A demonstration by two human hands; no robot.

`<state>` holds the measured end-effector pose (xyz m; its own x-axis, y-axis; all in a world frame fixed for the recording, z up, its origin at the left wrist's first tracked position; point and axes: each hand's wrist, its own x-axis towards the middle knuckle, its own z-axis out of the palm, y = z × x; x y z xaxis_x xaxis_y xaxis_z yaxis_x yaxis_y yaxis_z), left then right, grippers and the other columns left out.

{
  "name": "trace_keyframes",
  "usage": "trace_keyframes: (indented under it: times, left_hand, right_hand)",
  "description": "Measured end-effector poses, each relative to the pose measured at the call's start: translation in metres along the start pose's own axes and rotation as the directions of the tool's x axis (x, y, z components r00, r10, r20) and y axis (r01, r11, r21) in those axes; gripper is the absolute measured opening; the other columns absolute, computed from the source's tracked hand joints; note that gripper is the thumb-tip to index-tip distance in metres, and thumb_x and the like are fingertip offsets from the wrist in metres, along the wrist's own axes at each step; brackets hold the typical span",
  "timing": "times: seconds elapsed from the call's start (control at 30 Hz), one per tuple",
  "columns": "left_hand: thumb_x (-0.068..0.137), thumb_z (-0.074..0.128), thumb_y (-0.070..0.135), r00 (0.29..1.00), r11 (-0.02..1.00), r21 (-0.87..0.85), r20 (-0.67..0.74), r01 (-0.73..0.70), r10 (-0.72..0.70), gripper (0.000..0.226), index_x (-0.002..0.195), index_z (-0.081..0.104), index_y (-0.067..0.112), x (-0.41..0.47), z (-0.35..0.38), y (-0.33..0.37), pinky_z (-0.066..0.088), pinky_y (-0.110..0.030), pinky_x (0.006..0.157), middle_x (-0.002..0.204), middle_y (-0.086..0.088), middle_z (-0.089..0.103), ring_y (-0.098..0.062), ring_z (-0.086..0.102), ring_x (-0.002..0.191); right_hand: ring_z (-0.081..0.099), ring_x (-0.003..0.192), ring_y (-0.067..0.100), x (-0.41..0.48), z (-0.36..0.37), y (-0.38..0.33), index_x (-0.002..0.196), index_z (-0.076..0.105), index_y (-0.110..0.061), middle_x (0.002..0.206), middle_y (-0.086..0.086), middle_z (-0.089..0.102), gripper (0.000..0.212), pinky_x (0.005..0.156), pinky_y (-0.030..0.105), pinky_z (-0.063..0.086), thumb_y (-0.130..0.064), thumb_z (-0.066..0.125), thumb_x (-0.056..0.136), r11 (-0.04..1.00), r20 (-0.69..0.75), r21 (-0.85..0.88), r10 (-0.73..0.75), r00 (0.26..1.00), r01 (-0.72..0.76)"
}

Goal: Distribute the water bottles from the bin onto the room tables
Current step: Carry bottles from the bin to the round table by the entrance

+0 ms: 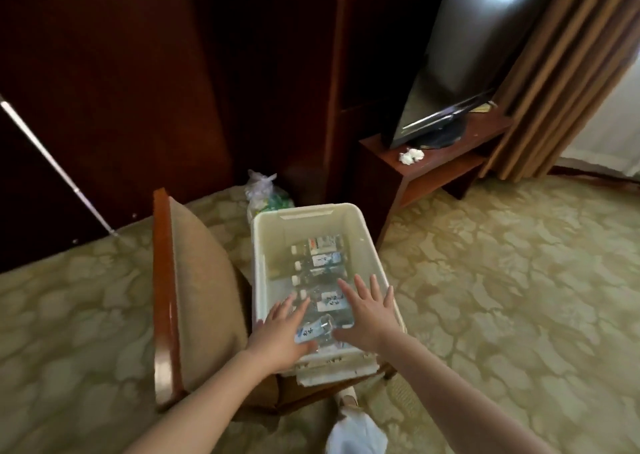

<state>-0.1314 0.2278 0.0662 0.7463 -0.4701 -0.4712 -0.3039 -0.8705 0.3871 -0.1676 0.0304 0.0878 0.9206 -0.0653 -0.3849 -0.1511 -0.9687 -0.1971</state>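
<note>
A white plastic bin [367, 242] sits on a chair seat in the middle of the view. Several clear water bottles [322, 263] with white caps and blue-white labels lie side by side on its bottom. Both hands reach over the bin's near end with fingers straight and spread. My left hand [280, 336] is low at the near left corner, and the nearest bottle [315, 330] lies against its thumb side. My right hand [367, 315] hovers over the near right part, its thumb pointing at that same bottle. Neither hand is curled around anything.
The chair [194, 287] has a tan cushion and a wooden armrest [164, 298] on the left. A low wooden TV table [446, 163] at the back right carries a television [460, 62] and a crumpled tissue [411, 156]. A tied plastic bag [263, 194] lies behind the bin; curtains [568, 73] hang at the right.
</note>
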Motion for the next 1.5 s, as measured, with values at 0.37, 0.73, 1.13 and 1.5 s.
trace_keyframes:
  times: [0.37,0.73,1.13,1.5]
  left_hand:
    - [0.092,0.054,0.057,0.897,0.810,-0.386,0.187,0.442,-0.400,0.085,0.156,0.003,0.037,0.079,0.029,0.008,0.031,-0.039,0.115,0.165,0.000,0.005,-0.019,0.016,0.150]
    - [0.097,0.057,0.038,0.712,0.188,-0.773,0.421,0.606,-0.562,0.073,0.156,0.016,0.026,0.133,0.086,-0.006,0.029,-0.036,0.114,0.162,0.000,0.020,-0.020,0.026,0.147]
    - [0.094,0.054,0.001,0.550,-0.305,-0.797,0.587,0.522,-0.594,0.051,0.129,0.045,0.037,0.162,0.116,-0.016,0.056,-0.032,0.074,0.090,-0.006,0.061,-0.009,0.053,0.069]
    - [0.094,0.061,0.030,0.529,-0.436,-0.783,0.622,0.445,-0.577,0.021,0.109,0.058,0.016,0.179,0.077,0.000,0.057,-0.037,0.070,0.098,-0.009,0.061,-0.025,0.058,0.087]
  right_hand:
    - [-0.022,0.150,0.030,0.147,0.019,0.055,0.159,-0.003,-0.033,0.167,0.002,-0.011,0.096,0.118,0.056,-0.014,-0.046,0.062,0.089,0.943,0.413,-0.053,-0.278,0.867,0.328]
    - [0.034,0.144,0.020,0.206,0.097,0.055,0.158,0.016,-0.033,0.164,-0.007,0.021,0.088,0.114,0.037,0.037,-0.037,0.070,0.088,0.943,0.657,0.137,-0.315,0.684,0.303]
    - [0.063,0.113,0.019,0.222,0.124,0.041,0.139,0.055,-0.028,0.131,-0.003,0.064,0.068,0.094,0.033,0.053,-0.031,0.079,0.074,0.971,0.629,0.139,-0.237,0.740,0.192]
    - [0.068,0.076,0.010,0.216,0.066,0.056,0.126,0.066,-0.016,0.099,-0.006,0.068,0.065,0.076,0.034,0.062,-0.034,0.088,0.067,0.855,0.665,0.390,-0.004,0.747,-0.342]
